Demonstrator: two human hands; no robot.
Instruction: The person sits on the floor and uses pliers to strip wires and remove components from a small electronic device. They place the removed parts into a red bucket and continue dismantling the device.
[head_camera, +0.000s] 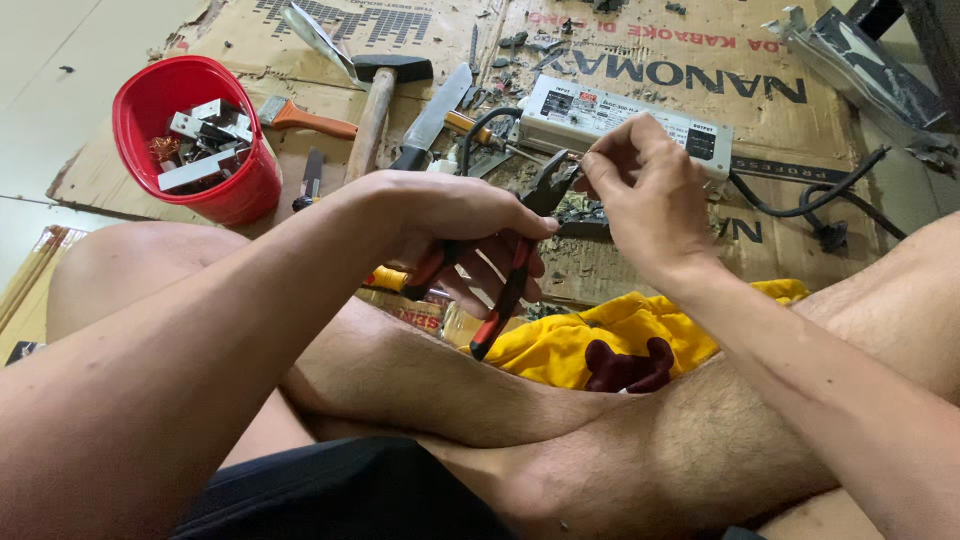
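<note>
In the head view, a pair of black pliers with red-and-black handles (520, 245) is gripped in the left hand (450, 225), whose fingers are wrapped round the handles above the crossed bare legs. The plier nose is held up just beside the fingertips of the right hand (640, 190), which are pinched together on something too small to be made out. Just behind both hands a long grey metal box with a white label and small coloured marks on its top face (625, 125) is laid on flattened brown cardboard sheets with dark printed lettering (700, 60); a black cable (800, 205) is seen running from its right end. To the left, a red round plastic bucket filled with small metal pieces (200, 140) is stood on the cardboard, well apart from the hands. Between bucket and box, an orange-handled brush (305, 120), a wooden-handled hammer with a dark head (375, 100) and a steel-bladed knife (435, 115) are laid side by side. A crumpled yellow cloth with a dark red shape on it (600, 340) is seen under the right forearm, beside the knee
</note>
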